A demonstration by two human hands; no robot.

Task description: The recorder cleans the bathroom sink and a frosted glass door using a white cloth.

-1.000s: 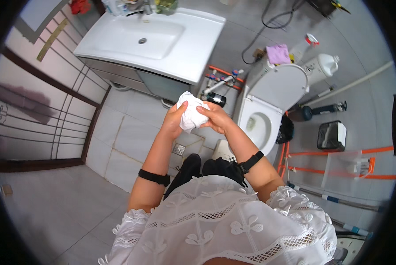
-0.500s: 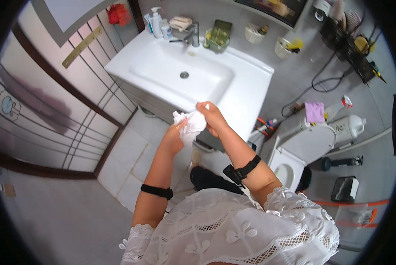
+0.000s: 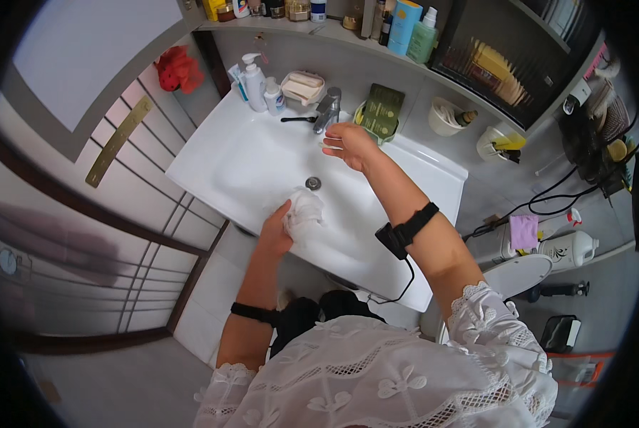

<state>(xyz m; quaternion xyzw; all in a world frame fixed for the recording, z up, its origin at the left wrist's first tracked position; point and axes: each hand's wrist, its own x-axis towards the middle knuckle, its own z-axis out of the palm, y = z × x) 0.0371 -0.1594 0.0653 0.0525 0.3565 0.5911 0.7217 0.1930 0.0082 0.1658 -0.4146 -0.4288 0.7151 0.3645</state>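
At centre frame, I am gripping a wadded white cloth (image 3: 302, 212) in my left hand (image 3: 280, 227) over the sink (image 3: 227, 160), my open, empty right hand (image 3: 349, 145) reaching toward the faucet (image 3: 326, 109), likely wetting next.

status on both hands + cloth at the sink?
Left hand grips white cloth in the sink basin. Right hand open, empty, beside the faucet. Nothing between them.

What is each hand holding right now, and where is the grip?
The left hand clutches a crumpled white cloth by its near side, over the white basin. The right hand holds nothing, open near the chrome tap.
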